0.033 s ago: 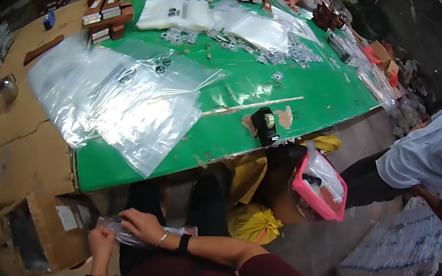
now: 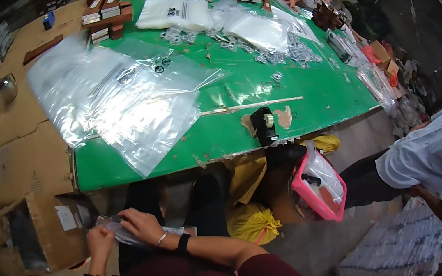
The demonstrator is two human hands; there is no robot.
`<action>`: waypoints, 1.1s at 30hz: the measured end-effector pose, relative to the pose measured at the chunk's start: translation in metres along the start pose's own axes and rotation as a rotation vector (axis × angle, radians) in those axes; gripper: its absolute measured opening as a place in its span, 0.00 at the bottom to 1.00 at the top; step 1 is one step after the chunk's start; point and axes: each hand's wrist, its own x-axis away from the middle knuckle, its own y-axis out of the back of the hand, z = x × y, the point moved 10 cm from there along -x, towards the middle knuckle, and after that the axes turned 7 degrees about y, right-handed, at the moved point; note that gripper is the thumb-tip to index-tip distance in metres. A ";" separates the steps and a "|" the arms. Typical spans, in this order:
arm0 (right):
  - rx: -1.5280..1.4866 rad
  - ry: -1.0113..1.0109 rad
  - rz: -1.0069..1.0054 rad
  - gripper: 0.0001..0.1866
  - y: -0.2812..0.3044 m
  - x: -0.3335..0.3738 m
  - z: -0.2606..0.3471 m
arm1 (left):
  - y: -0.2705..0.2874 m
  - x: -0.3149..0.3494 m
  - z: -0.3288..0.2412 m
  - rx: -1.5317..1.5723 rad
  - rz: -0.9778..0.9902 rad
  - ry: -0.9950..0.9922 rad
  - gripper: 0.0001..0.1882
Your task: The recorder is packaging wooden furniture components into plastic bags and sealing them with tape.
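A clear plastic bag packet (image 2: 176,230) lies across my lap, just below the near table edge. At its left end, my left hand (image 2: 99,238) pinches the plastic between closed fingers. My right hand (image 2: 143,226) rests over the middle of the packet, palm down, with its fingers stretched toward the left hand. What is inside the packet is mostly hidden under the right hand. On the green table (image 2: 231,146) in front of me, a fanned pile of large clear plastic bags (image 2: 132,104) reaches the near edge.
A black tape dispenser (image 2: 264,127) stands near the table edge. Beside it are a pink basket (image 2: 316,199) and a yellow sack (image 2: 254,224). An open carton (image 2: 50,232) is at lower left. Co-workers stand across the table, and a person in a pale shirt (image 2: 425,153) is at right.
My left hand and wrist have shifted very slightly to the left. The right hand stays over the packet.
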 end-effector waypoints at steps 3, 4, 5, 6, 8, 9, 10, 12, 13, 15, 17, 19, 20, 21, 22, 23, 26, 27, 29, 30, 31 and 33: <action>-0.053 -0.014 0.001 0.15 -0.004 0.005 -0.004 | 0.008 0.011 -0.007 0.116 0.116 0.154 0.06; -0.052 0.019 -0.033 0.14 0.001 0.005 -0.004 | 0.003 0.011 -0.008 0.203 0.154 0.182 0.06; -0.071 0.046 -0.058 0.14 0.000 0.005 0.001 | 0.008 0.016 -0.009 0.280 0.183 0.227 0.05; -0.037 0.046 -0.081 0.14 0.007 0.004 -0.003 | 0.006 0.014 -0.026 0.201 0.177 0.156 0.04; 0.038 0.075 -0.129 0.12 0.029 -0.005 0.004 | -0.001 0.005 -0.042 0.156 0.107 0.003 0.06; 0.043 0.037 -0.096 0.12 0.034 -0.008 0.005 | -0.004 0.005 -0.049 0.149 0.112 -0.006 0.06; 0.114 0.031 -0.086 0.12 0.041 -0.013 0.006 | -0.007 0.001 -0.053 0.070 0.072 -0.033 0.07; 0.143 0.055 -0.082 0.12 0.053 -0.019 0.020 | -0.005 0.009 -0.071 0.159 0.044 0.001 0.08; 0.127 0.062 -0.050 0.13 0.048 -0.020 0.022 | -0.005 0.011 -0.068 0.203 0.048 0.054 0.09; 0.102 0.058 0.005 0.13 0.039 -0.019 0.031 | 0.002 0.017 -0.066 0.177 0.018 0.085 0.09; 0.108 0.061 0.035 0.13 0.031 -0.019 0.037 | 0.005 0.022 -0.056 0.192 0.023 0.117 0.09; 0.115 0.010 0.030 0.12 0.027 -0.017 0.031 | 0.004 0.023 -0.049 0.229 0.020 0.134 0.09; 0.113 0.008 0.033 0.12 0.026 -0.017 0.032 | 0.006 0.019 -0.050 0.243 -0.001 0.130 0.09; 0.155 0.015 0.047 0.12 0.026 -0.017 0.034 | 0.006 0.020 -0.051 0.244 -0.001 0.133 0.09; 0.196 0.022 0.060 0.12 0.027 -0.017 0.035 | 0.005 0.022 -0.055 0.243 0.010 0.120 0.07; 0.237 0.026 0.074 0.12 0.026 -0.015 0.037 | 0.005 0.025 -0.058 0.241 0.024 0.109 0.06; 0.245 0.055 0.044 0.12 0.029 -0.015 0.037 | 0.002 0.023 -0.054 0.250 0.021 0.098 0.07; 0.252 0.050 0.038 0.12 0.030 -0.016 0.036 | 0.003 0.023 -0.058 0.233 0.012 0.097 0.07; 0.255 0.044 0.030 0.12 0.031 -0.018 0.035 | 0.003 0.023 -0.061 0.228 0.010 0.098 0.07; 0.258 0.040 0.021 0.12 0.031 -0.018 0.034 | 0.003 0.022 -0.062 0.222 0.006 0.098 0.08; 0.257 0.038 0.022 0.12 0.032 -0.018 0.033 | 0.003 0.021 -0.061 0.222 0.007 0.100 0.08; 0.284 0.023 0.036 0.12 0.032 -0.019 0.032 | 0.001 0.019 -0.060 0.221 0.010 0.093 0.08</action>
